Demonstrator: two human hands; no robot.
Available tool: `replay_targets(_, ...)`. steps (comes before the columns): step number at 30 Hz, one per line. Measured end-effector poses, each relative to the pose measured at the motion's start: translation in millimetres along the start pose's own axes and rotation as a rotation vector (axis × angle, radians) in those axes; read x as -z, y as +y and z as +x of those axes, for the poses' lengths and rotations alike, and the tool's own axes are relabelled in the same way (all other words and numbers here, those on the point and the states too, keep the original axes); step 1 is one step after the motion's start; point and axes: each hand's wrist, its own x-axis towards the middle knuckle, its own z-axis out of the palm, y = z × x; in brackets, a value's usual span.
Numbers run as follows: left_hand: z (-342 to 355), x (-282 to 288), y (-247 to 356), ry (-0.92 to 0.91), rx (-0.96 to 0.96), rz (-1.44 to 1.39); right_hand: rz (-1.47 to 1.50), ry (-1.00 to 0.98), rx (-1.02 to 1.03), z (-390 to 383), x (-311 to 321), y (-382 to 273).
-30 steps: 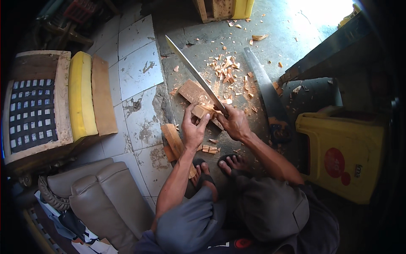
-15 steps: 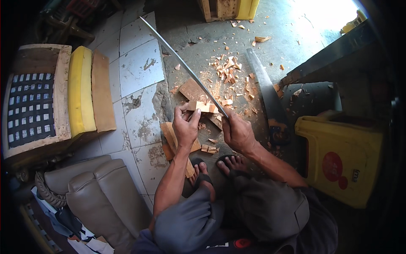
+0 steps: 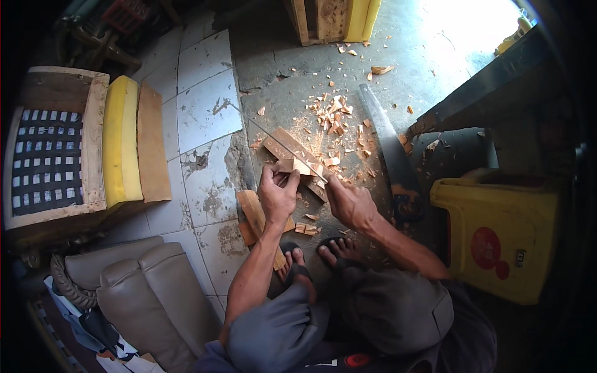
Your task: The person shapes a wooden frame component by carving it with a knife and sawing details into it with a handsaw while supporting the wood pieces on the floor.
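Observation:
A small, pale wood block (image 3: 303, 167) is pinched between the thumb and fingers of my left hand (image 3: 278, 191). It sits above a brown board (image 3: 283, 138) lying on the floor. My right hand (image 3: 350, 202) is closed round the near end of a long, thin metal blade (image 3: 267, 132), whose handle the fist hides. Seen nearly edge-on, the blade slants away to the far left and passes over the block. Whether it touches the wood, I cannot tell. Several small wood pieces (image 3: 306, 229) and longer offcuts (image 3: 252, 208) lie near my feet.
Wood chips (image 3: 333, 115) litter the floor beyond my hands. To the right lie a handsaw (image 3: 385, 137) and a yellow plastic stool (image 3: 504, 217). A wooden frame with yellow foam (image 3: 123, 143) and brown cushions (image 3: 149, 286) stand left. Another foam-padded frame (image 3: 333, 18) is at the far side.
The blade has dropped lower and its far tip has come nearer, so it now looks thinner and shorter. My left hand still holds the block, which has tilted slightly.

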Motion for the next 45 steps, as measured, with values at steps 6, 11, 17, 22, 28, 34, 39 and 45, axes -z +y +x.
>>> replay_targets(6,-8,-5,10,-0.035,0.09,0.036,-0.053,-0.076,-0.086,-6,7,12)
replay_targets(11,-14,5,-5,-0.033,-0.029,0.076,0.01,-0.033,-0.094,-19,11,2)
replay_targets(17,-2,-9,7,0.002,0.046,0.012,-0.04,-0.078,-0.085,-9,-13,25)
replay_targets(22,-13,-2,1,0.001,0.033,0.064,0.053,0.004,-0.02,-15,-7,4)
replay_targets(28,-6,0,1,0.011,0.065,0.018,0.024,-0.043,-0.103,-21,-5,12)
replay_targets(34,-9,-1,3,0.016,0.091,0.028,-0.113,-0.188,-0.197,-18,-14,46)
replay_targets(39,-1,3,6,0.05,0.113,0.094,0.144,0.1,-0.013,-16,1,11)
replay_targets(45,-3,1,-1,0.042,0.044,0.076,0.016,-0.093,-0.125,-5,-4,31)
